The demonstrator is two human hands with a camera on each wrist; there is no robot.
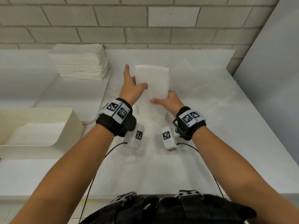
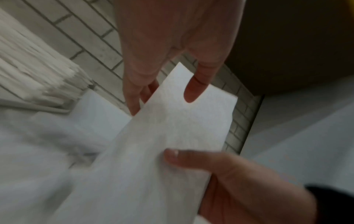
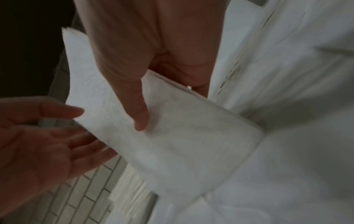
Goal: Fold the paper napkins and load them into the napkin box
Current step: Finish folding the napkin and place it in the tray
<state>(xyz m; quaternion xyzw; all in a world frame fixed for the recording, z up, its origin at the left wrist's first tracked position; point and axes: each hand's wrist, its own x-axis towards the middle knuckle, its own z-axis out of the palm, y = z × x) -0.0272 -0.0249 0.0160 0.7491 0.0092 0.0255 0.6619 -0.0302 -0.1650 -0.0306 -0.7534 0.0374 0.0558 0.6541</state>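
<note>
- Napkin (image 1: 152,81): a folded white strip held upright in the air at 12 o'clock from the person, above the table (image 1: 210,126), between both hands.
- Right hand (image 1: 169,101) pinches its lower edge, thumb on the near face and fingers curled behind.
- Left hand (image 1: 131,88) lies along its 9 o'clock side with fingers straight and spread, thumb laid on the face; it steadies more than it grips.
- Box (image 1: 71,120) sits at 9 o'clock, open, with white sheets inside; the stack (image 1: 80,62) waits at 11 o'clock.
- Risks, as I judge them: only one corner is truly held, so the layers could fan apart and lose the crease.
- A quick swing toward the box may bend the limp strip so it catches on the rim.
- A firmer left-hand pinch could crumple the paper.
</note>
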